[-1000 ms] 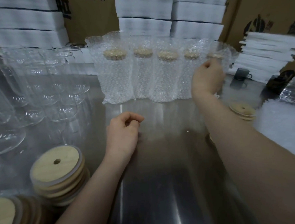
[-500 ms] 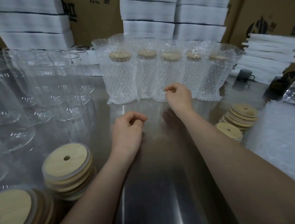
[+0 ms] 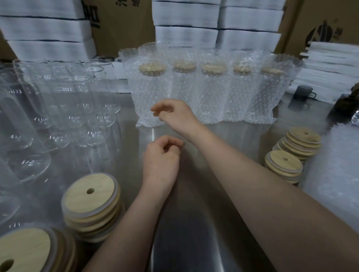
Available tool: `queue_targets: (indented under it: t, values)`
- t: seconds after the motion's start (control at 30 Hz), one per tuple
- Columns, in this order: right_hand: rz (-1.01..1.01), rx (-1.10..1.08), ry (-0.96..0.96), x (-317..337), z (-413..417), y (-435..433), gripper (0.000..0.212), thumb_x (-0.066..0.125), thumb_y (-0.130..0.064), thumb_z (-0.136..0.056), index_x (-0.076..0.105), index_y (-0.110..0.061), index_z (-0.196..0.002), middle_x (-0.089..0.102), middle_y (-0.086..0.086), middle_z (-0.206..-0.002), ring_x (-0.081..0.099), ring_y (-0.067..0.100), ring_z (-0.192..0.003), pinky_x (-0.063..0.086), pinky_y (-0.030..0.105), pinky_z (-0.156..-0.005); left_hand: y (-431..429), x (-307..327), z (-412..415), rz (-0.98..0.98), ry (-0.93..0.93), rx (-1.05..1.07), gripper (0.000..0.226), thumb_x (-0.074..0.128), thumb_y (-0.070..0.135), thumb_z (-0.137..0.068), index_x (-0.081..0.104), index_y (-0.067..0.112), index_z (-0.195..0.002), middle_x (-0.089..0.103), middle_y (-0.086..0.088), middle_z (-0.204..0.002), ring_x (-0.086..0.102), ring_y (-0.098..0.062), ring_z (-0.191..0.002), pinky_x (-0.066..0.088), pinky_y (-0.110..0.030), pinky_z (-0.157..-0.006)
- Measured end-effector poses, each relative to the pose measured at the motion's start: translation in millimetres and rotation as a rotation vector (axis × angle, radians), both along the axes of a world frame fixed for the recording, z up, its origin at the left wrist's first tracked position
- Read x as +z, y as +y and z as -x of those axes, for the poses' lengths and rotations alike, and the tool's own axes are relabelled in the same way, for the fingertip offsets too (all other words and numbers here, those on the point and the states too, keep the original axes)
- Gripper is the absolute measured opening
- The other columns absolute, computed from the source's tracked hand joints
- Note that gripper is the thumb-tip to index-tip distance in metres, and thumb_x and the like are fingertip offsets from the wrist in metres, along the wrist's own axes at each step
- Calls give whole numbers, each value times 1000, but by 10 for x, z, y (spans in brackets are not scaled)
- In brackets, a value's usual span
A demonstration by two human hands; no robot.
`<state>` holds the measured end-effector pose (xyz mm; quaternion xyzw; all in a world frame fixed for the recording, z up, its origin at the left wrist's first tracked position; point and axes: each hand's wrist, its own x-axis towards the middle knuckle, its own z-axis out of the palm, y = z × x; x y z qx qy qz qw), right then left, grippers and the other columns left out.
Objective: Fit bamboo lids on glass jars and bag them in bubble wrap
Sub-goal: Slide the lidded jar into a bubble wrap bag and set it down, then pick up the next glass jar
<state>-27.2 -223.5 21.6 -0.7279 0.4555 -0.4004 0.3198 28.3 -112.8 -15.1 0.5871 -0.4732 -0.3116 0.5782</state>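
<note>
Several lidded jars in bubble wrap bags point(image 3: 209, 93) stand in a row at the back of the steel table point(image 3: 199, 227). Bare glass jars point(image 3: 56, 106) crowd the left side. Stacks of bamboo lids point(image 3: 91, 203) sit at the near left, with more bamboo lids point(image 3: 292, 155) at the right. My left hand point(image 3: 161, 157) rests near the table's middle, fingers loosely curled, holding nothing. My right hand point(image 3: 173, 113) hovers in front of the leftmost bagged jar, fingers loosely bent toward the left, empty.
White foam sheets point(image 3: 46, 28) and cardboard boxes point(image 3: 120, 23) are stacked behind the table. A pile of bubble wrap bags point(image 3: 340, 170) lies at the right. A dark mug point(image 3: 301, 92) stands at the back right.
My right hand let go of the rightmost bagged jar and swept left across the row to the front of the leftmost one. My left hand stayed put.
</note>
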Motion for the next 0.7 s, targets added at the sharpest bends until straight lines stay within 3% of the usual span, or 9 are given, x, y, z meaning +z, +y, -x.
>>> queue_targets:
  t: [0.17, 0.33, 0.47, 0.7]
  values:
    - [-68, 42, 45, 70, -167, -58, 39, 49, -2, -90, 64, -9, -126, 66, 9, -127, 58, 19, -122, 42, 36, -110, 14, 15, -12, 19, -17, -2, 35, 50, -1, -82, 66, 26, -66, 69, 10, -71, 67, -19, -80, 51, -33, -77]
    - [-64, 9, 33, 70, -217, -91, 41, 49, -3, -91, 62, -12, -128, 65, 6, -128, 57, 17, -122, 42, 33, -109, 23, 28, -5, 17, -17, -11, 33, 49, -1, -82, 67, 24, -68, 70, 9, -73, 65, -15, -76, 50, -31, -75]
    - [-65, -4, 75, 71, -275, -90, 41, 50, -2, -90, 62, -11, -128, 65, 6, -126, 58, 17, -121, 42, 31, -108, 15, 13, 5, 18, 12, -21, 32, 47, -2, -80, 67, 19, -68, 63, 13, -57, 55, -10, -57, 40, -30, -59]
    - [-83, -31, 202, 52, -335, -89, 38, 51, -7, -93, 62, -13, -129, 63, 5, -132, 55, 19, -125, 38, 27, -109, 6, -4, -25, 25, -7, -12, 25, 48, -2, -79, 67, 11, -70, 61, 13, -54, 54, -9, -58, 40, -27, -60]
